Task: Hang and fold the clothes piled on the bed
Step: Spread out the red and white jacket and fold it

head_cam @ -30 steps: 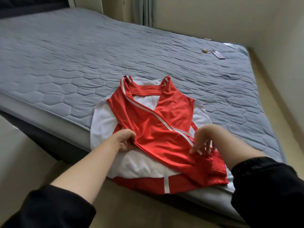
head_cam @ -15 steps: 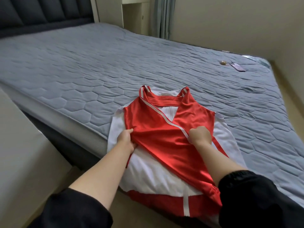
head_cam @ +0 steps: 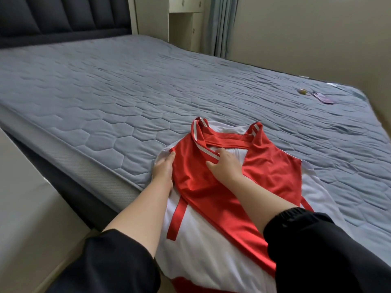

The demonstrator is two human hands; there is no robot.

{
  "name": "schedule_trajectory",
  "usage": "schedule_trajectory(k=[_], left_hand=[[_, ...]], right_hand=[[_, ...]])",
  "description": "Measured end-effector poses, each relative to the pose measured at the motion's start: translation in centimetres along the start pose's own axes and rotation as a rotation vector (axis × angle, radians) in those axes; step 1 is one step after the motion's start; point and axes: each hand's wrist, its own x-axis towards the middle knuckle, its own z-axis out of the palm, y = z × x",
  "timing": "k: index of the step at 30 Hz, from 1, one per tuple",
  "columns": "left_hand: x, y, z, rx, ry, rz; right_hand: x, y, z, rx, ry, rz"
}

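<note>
Grey quilted bed [head_cam: 148, 92] carries your jersey [head_cam: 264, 172] at its 6 o'clock edge: glossy red over white, striped straps pointing to 12. Your left hand [head_cam: 164, 168] lies flat at its 9 o'clock side. Your right hand [head_cam: 226, 166] presses the chest, fingers [head_cam: 220, 153] spread wide.

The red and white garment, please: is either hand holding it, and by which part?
Neither hand grips the garment. The left hand lies flat at its left edge; the right hand presses flat below the neckline.
</note>
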Motion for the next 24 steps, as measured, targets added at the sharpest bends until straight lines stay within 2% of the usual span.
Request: schedule_trajectory(k=[3, 6, 9, 12, 15, 17, 21, 24], left_hand=[[1.7, -0.3, 0.0, 0.044, 0.080, 0.032], [2.6, -1.2, -0.2, 0.217, 0.256, 0.090], [2.2, -1.3, -0.5, 0.328, 0.266, 0.174], [2.6, -0.4, -0.2, 0.570, 0.168, 0.191], [2.9, 0.2, 0.1, 0.563, 0.159, 0.157], [2.4, 0.0, -0.4, 0.489, 0.225, 0.181], [0.3, 0.0, -1.0, 0.554, 0.509, 0.301], [-0.8, 0.4, -0.8, 0.562, 0.586, 0.423]], right_hand=[[1.1, -0.7, 0.9, 0.070, 0.043, -0.002], [2.0, 0.6, 0.6, 0.205, 0.150, 0.225], [2.0, 2.9, 0.1, 0.214, 0.093, 0.442], [1.7, 3.7, 0.4, 0.193, -0.023, 0.434], [1.5, 3.6, 1.1, 0.174, -0.092, 0.411], [1.6, 3.9, 1.3, 0.174, -0.097, 0.425], [1.0, 3.8, 1.0, 0.176, 0.006, 0.418], [-0.7, 3.2, 1.3, 0.054, 0.060, 0.319]])
